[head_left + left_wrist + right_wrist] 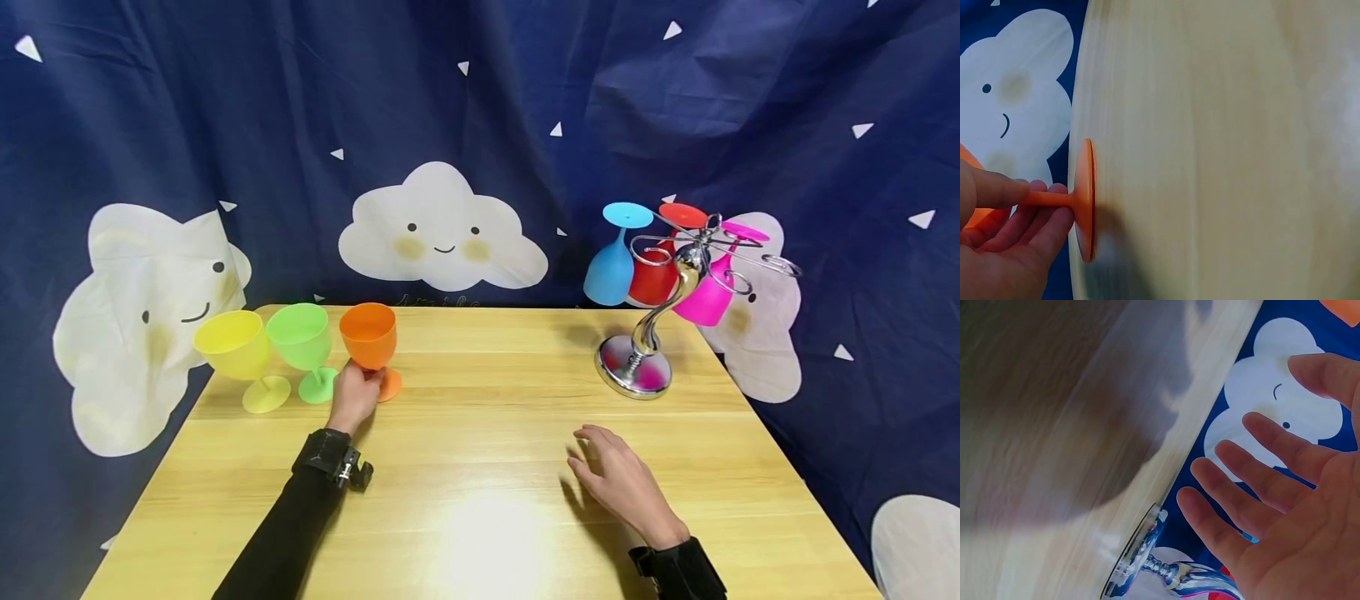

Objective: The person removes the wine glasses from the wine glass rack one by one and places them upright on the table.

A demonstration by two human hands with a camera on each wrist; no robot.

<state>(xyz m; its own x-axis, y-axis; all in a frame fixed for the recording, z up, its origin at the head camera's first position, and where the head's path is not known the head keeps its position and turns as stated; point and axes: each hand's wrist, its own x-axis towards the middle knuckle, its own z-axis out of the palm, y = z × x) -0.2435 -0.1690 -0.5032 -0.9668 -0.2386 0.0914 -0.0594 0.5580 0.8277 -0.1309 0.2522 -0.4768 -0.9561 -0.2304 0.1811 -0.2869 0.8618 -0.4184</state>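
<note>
My left hand (356, 394) pinches the stem of an upright orange plastic goblet (369, 333). In the left wrist view the thumb and fingers close round the thin stem (1047, 199), just above its round foot (1085, 200); whether that foot touches the table I cannot tell. A green goblet (300, 336) and a yellow goblet (234, 345) stand upright to the left of this hand. Over the table at the right, my right hand (622, 482) holds nothing, its fingers spread and loosely extended. The right wrist view shows the open palm (1310, 531).
A chrome stemware rack (645, 333) stands at the back right. Blue (611, 271), red (654, 275) and pink (707, 296) goblets hang upside down from its wire loops. Behind the wooden table (480, 433) hangs a dark blue cloth (480, 108) with clouds.
</note>
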